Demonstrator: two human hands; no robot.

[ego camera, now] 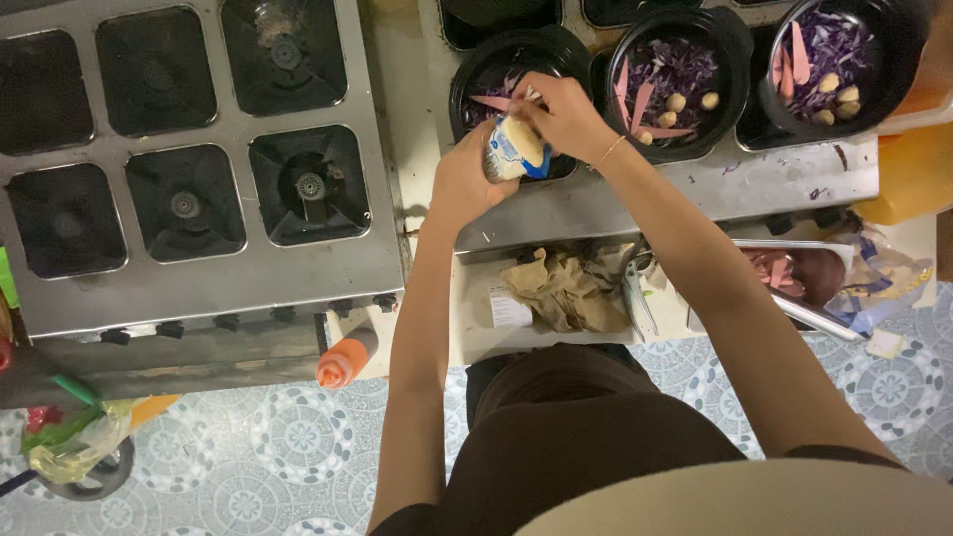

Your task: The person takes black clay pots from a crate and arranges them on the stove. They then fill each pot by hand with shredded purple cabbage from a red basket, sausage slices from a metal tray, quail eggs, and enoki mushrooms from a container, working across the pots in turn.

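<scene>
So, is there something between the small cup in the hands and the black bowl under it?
Nothing visible: the small cup, held by the left hand and right hand, is directly over the black bowl.

Stove: steel, six dark burners – left of the counter.
Squeeze bottle: orange, at the stove's front edge.
Cloth: crumpled, tan – on the lower shelf.
Floor: patterned tiles.

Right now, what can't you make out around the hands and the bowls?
Head view:
- Small pale container: its top is hidden by the right hand; the left hand covers its base.
- Left black bowl: contents mostly behind both hands.
- Right black bowl: far rim cut by the top edge.
</scene>
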